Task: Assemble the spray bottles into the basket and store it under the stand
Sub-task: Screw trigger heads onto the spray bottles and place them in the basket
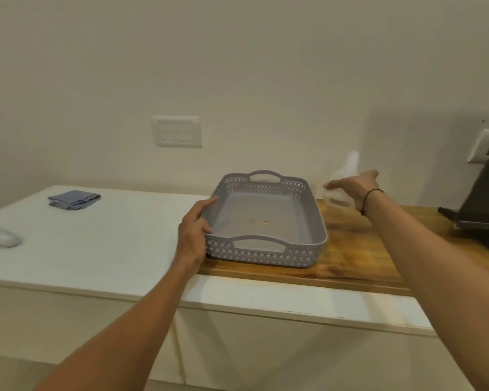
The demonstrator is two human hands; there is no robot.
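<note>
A grey perforated basket with two handles sits on a wooden board, empty apart from small crumbs. My left hand grips the basket's left rim. A white spray bottle, blurred, stands against the wall behind the basket's far right corner. My right hand is stretched out to it, fingers apart and around its body; whether they grip it is unclear. Another white spray bottle lies at the far left edge of the white counter, partly cut off.
A folded blue-grey cloth lies at the back left of the white counter. A dark appliance stands at the right on the wooden board. A wall socket plate is behind the basket.
</note>
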